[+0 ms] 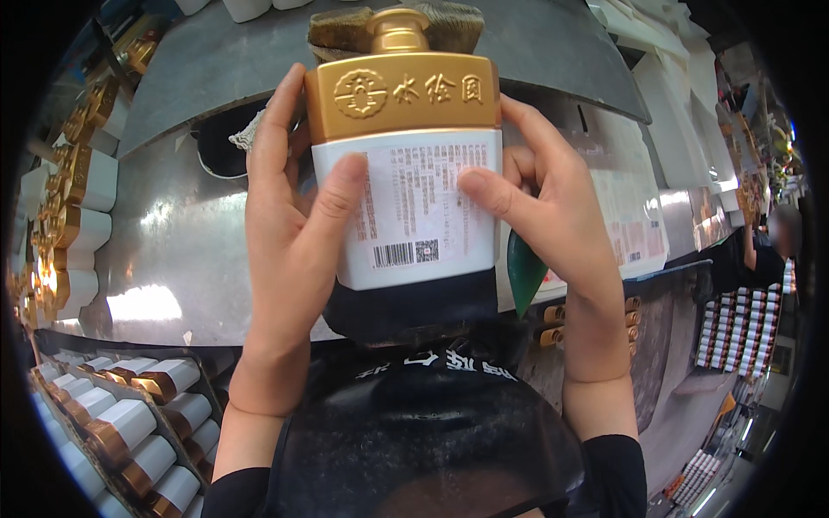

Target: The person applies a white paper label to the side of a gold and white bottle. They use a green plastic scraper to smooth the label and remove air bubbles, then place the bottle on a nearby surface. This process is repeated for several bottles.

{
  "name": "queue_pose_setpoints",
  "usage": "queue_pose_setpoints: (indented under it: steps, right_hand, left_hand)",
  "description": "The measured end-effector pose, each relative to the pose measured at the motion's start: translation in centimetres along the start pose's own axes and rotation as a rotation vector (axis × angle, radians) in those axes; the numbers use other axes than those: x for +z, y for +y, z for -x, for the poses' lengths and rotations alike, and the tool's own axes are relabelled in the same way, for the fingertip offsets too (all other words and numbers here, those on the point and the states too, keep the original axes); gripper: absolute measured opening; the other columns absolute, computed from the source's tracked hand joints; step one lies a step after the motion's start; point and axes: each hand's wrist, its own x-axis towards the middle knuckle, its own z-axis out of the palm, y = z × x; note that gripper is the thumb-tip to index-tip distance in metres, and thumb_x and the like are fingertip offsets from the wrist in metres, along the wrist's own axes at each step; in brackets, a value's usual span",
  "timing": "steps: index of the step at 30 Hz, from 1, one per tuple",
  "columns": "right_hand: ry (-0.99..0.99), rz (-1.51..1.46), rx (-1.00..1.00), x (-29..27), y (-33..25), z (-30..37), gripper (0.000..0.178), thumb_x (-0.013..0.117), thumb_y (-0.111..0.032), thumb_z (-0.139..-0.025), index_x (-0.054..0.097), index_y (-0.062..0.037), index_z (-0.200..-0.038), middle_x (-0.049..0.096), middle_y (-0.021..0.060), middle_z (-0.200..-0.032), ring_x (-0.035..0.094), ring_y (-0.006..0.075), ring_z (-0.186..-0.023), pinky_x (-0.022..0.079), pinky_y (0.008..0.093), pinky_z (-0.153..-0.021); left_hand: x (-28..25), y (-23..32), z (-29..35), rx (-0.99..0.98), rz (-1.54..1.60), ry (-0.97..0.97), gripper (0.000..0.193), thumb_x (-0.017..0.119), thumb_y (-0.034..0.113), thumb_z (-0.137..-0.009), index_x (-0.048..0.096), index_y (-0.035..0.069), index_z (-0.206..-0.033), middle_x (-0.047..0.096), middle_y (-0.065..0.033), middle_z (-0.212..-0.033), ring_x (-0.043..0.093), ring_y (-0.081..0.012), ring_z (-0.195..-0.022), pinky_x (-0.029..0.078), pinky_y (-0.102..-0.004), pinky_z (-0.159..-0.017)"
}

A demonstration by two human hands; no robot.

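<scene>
Between my two hands I hold a flat white bottle with a gold shoulder and neck, upright and close to me. A printed label with a barcode covers its front face. My left hand grips the left side, thumb lying on the label's edge. On the right side my right hand does the same, its thumb pressed on the label and its fingers curled behind. Beyond the bottle's neck, a worn, brownish block rests on the grey metal table. A green, leaf-shaped piece shows below my right hand.
Behind my left hand stands a dark bowl with a whitish cloth at its rim. Printed label sheets lie right. White-and-gold bottles line the left edge; more fill a crate at lower left. Another person is far right.
</scene>
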Motion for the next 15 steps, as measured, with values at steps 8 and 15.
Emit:
queue_pose_setpoints:
  steps: [8,15]
  right_hand:
    - [0.03,-0.039,0.0,0.3,0.4,1.1,0.066,0.071,-0.014,-0.084,0.04,0.0064,-0.138,0.049,-0.0032,-0.064,0.045,0.0021,-0.059,0.032,0.017,-0.055]
    - [0.022,0.013,-0.034,0.3,0.6,1.1,0.067,0.073,-0.015,-0.083,0.041,0.0064,-0.137,0.049,-0.0036,-0.064,0.045,0.002,-0.059,0.032,0.0167,-0.055]
  left_hand:
    - [-0.7,1.1,1.5,-0.094,0.124,-0.104,0.081,0.071,0.009,-0.081,0.025,0.002,-0.147,0.03,-0.0134,-0.145,0.04,-0.0268,-0.129,0.043,-0.0422,-0.103]
    - [-0.7,1.0,1.7,-0.116,0.138,-0.097,0.078,0.069,0.006,-0.082,0.025,0.002,-0.147,0.032,-0.0132,-0.143,0.04,-0.0269,-0.129,0.044,-0.0406,-0.103]
